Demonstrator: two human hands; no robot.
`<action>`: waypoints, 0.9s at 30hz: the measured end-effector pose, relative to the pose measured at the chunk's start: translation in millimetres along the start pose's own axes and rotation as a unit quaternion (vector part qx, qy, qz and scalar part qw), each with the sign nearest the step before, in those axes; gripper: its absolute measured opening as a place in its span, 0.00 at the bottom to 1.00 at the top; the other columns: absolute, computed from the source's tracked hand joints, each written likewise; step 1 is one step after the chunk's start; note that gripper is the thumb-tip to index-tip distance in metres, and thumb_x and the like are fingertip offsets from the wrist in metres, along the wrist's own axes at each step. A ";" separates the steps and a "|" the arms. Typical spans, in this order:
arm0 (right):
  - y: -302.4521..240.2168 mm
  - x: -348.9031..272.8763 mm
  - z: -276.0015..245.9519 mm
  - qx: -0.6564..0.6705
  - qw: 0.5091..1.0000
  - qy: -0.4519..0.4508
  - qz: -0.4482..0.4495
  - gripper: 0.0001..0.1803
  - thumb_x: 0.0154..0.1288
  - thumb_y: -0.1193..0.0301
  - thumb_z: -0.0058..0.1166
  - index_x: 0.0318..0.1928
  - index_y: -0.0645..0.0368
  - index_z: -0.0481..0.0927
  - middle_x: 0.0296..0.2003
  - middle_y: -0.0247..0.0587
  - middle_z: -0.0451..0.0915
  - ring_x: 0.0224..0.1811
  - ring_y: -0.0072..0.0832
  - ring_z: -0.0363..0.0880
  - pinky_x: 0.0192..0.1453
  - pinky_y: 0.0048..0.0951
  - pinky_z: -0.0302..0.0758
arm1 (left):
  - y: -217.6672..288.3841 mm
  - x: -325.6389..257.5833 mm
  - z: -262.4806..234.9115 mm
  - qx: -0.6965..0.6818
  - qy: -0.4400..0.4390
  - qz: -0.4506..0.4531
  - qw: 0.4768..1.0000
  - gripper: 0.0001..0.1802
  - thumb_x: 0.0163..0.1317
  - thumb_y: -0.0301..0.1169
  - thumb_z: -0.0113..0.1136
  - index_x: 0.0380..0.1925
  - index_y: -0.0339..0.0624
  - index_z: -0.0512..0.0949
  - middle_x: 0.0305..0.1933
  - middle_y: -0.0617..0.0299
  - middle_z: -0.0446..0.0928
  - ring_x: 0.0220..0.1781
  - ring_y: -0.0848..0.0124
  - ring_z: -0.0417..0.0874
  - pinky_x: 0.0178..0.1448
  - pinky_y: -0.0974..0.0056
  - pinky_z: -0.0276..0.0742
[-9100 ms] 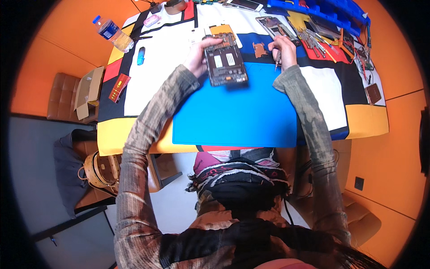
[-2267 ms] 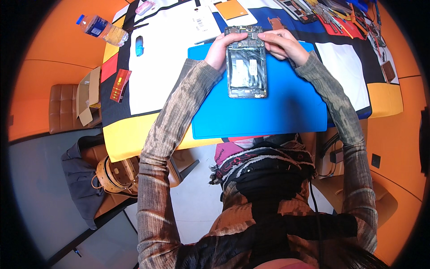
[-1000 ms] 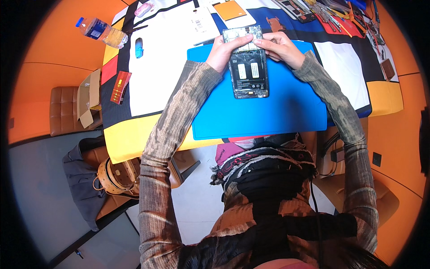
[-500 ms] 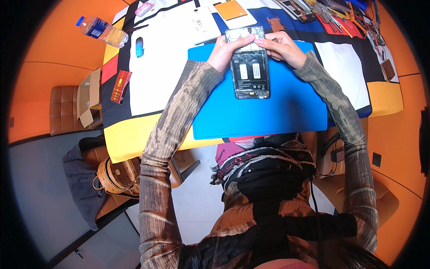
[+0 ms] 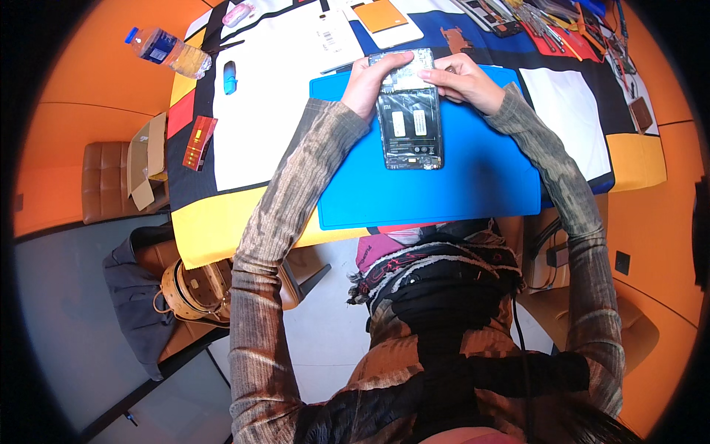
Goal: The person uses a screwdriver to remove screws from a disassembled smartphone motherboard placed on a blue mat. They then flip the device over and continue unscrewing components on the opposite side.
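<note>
An opened smartphone with its back cover off is held over a blue mat. Its black battery fills the lower part, and a bright circuit board area shows at the top. My left hand grips the upper left edge, its thumb lying across the top of the board. At the upper right edge, my right hand has its fingers curled, the thumb resting on the board. Whatever the right fingertips may hold behind the phone is hidden.
Left of the mat lie a water bottle, a blue capped item and a red card. At the far side are a white box, an orange panel and another opened phone. Several tools sit far right.
The phone has shifted slightly toward me and tilted, its board now catching more light. My right thumb has moved a little nearer; my left hand has barely moved.
</note>
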State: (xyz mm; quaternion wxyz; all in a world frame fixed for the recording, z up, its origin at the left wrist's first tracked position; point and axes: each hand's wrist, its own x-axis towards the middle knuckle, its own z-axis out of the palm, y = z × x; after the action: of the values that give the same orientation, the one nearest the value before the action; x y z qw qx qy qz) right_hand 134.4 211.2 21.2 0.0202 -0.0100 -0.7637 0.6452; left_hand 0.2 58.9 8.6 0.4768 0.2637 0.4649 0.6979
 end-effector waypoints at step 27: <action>4.1 1.6 -1.2 0.004 1.000 0.006 0.000 0.20 0.68 0.54 0.53 0.31 0.58 0.79 0.17 0.23 0.66 0.14 0.10 0.58 0.15 0.14 0.53 | -2.2 2.8 0.7 0.022 0.023 0.016 0.999 0.18 0.59 0.36 0.64 0.44 0.36 0.76 0.40 0.58 0.81 0.38 0.73 0.84 0.41 0.70 0.81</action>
State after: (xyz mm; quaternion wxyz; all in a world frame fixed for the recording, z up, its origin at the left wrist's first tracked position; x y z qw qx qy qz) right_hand 132.8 213.1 17.4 0.0252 -0.0140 -0.7607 0.6485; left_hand 0.6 61.9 6.7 0.4488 0.2653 0.4870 0.7007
